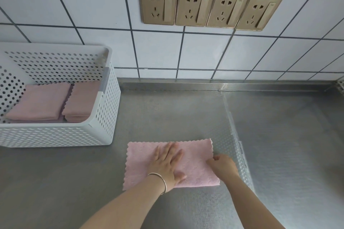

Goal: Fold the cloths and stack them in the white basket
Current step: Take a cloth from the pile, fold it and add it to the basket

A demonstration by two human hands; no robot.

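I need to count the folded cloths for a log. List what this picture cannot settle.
- Head view: the white basket front wall hides the lower layers of both folded stacks, so no count.
- The basket's left end is cut off by the frame edge.
- The left hand covers the middle of the pink cloth; folds beneath are hidden.
- The right hand fingertips curl over the cloth's right edge; the grip is unclear.

White tiled wall (pixel 78 2), steel counter (pixel 167 109)

Single head view, forward and down, close over counter (pixel 186 113), tiled wall (pixel 204 52) beyond.
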